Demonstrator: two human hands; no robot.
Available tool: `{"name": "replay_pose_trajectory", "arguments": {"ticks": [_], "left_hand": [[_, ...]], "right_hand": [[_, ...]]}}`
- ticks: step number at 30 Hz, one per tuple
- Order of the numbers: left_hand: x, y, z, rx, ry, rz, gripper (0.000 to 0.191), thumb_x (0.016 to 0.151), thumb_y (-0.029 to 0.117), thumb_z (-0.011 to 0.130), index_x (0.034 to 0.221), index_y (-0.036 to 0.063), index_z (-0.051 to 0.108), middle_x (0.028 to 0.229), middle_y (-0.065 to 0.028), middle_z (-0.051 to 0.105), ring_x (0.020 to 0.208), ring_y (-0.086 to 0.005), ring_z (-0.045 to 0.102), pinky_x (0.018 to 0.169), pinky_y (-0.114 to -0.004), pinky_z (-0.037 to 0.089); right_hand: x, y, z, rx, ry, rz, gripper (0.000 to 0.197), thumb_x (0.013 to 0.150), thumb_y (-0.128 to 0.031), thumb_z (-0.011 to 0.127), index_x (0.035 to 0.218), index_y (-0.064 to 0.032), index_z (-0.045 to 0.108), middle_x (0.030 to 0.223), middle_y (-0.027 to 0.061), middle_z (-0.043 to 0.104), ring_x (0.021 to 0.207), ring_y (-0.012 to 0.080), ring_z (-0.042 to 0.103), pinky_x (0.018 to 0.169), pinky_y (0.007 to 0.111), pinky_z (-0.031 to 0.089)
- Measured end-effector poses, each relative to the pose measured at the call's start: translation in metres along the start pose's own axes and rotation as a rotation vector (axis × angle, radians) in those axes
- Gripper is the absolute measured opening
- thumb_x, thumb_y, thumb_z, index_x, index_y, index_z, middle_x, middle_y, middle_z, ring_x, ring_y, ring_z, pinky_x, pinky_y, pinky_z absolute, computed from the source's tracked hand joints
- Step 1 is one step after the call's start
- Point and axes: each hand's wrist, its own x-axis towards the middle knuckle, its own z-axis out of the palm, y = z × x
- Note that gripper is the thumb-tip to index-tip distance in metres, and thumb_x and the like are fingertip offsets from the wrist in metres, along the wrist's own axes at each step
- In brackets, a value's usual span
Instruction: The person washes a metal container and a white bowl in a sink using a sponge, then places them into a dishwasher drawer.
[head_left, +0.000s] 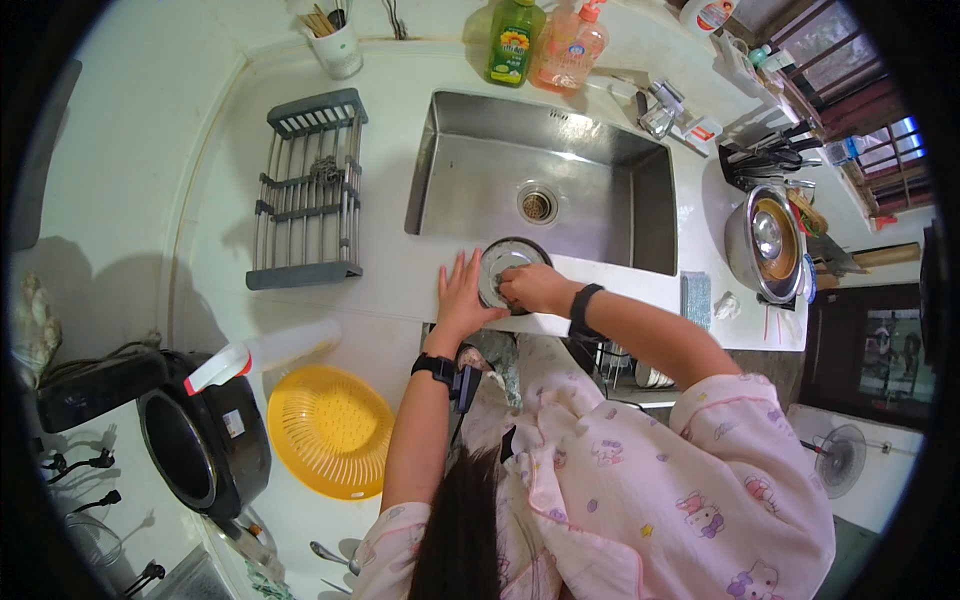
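Note:
A round, shallow dish or lid with a dark rim (491, 262) rests at the front edge of the counter, just before the stainless steel sink (480, 180). My left hand (463, 304) lies spread against its left side, steadying it with the thumb along the near rim. Inside it, my right hand (534, 289) has its fingers bunched on a small dark greyish thing, perhaps a scouring pad, mostly hidden by the fingers. Left of the sink, a steel wool scrubber (325, 170) sits on a grey-ended metal drying rack (304, 279).
A yellow plastic colander (289, 435), a white spray bottle (292, 346) and a black cooker pot (247, 442) stand at the left. Green (514, 45) and pink (568, 52) bottles stand behind the sink. Nested bowls (739, 240), a knife block (739, 165) and a folded cloth (695, 298) are at the right.

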Motion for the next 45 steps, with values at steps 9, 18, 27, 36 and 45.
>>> {"name": "replay_pose_trajectory", "arguments": {"ticks": [9,18,27,36,45], "left_hand": [[0.004,-0.004,-0.001,0.018,-0.049,-0.013,0.122,0.053,0.042,0.085,0.146,0.0094,0.014,0.145,-0.0139,0.034,0.14,-0.0291,0.019,0.112,-0.05,0.006],[0.0,0.001,-0.003,-0.002,-0.015,-0.02,0.122,0.051,0.039,0.086,0.146,0.0097,0.015,0.146,-0.0117,0.032,0.14,-0.0271,0.019,0.113,-0.048,0.005],[0.001,0.006,-0.006,0.034,-0.032,-0.042,0.124,0.05,0.039,0.086,0.144,0.0025,0.015,0.147,-0.0141,0.029,0.14,-0.0281,0.02,0.112,-0.05,0.007],[0.001,0.006,-0.006,-0.063,-0.01,-0.027,0.116,0.05,0.036,0.086,0.144,0.01,0.023,0.144,-0.0132,0.035,0.139,-0.0282,0.021,0.113,-0.049,0.007],[0.003,0.009,-0.009,-0.047,-0.022,-0.039,0.114,0.051,0.037,0.086,0.143,0.0112,0.024,0.144,-0.0121,0.035,0.139,-0.0292,0.021,0.112,-0.05,0.008]], "right_hand": [[0.021,-0.014,-0.001,0.052,0.052,0.098,0.013,0.069,-0.01,0.061,0.079,-0.0011,0.064,0.086,0.0159,0.063,0.081,0.0347,0.063,0.07,0.044,0.051],[-0.005,-0.009,0.003,0.067,0.097,0.113,0.012,0.069,-0.014,0.063,0.077,-0.0055,0.064,0.085,0.0122,0.059,0.081,0.0309,0.063,0.069,0.042,0.051],[0.015,-0.01,0.007,0.042,0.076,0.029,0.018,0.068,-0.015,0.068,0.079,-0.0016,0.062,0.087,0.0128,0.059,0.084,0.0321,0.061,0.072,0.041,0.051],[0.02,0.047,-0.041,-0.39,-0.336,-0.699,0.01,0.077,-0.014,0.058,0.081,-0.005,0.06,0.092,0.008,0.057,0.089,0.0278,0.061,0.066,0.039,0.055],[0.039,-0.002,-0.009,0.075,0.312,0.171,0.013,0.075,-0.013,0.059,0.083,-0.0031,0.059,0.09,0.0143,0.059,0.083,0.0317,0.062,0.07,0.041,0.05]]}}
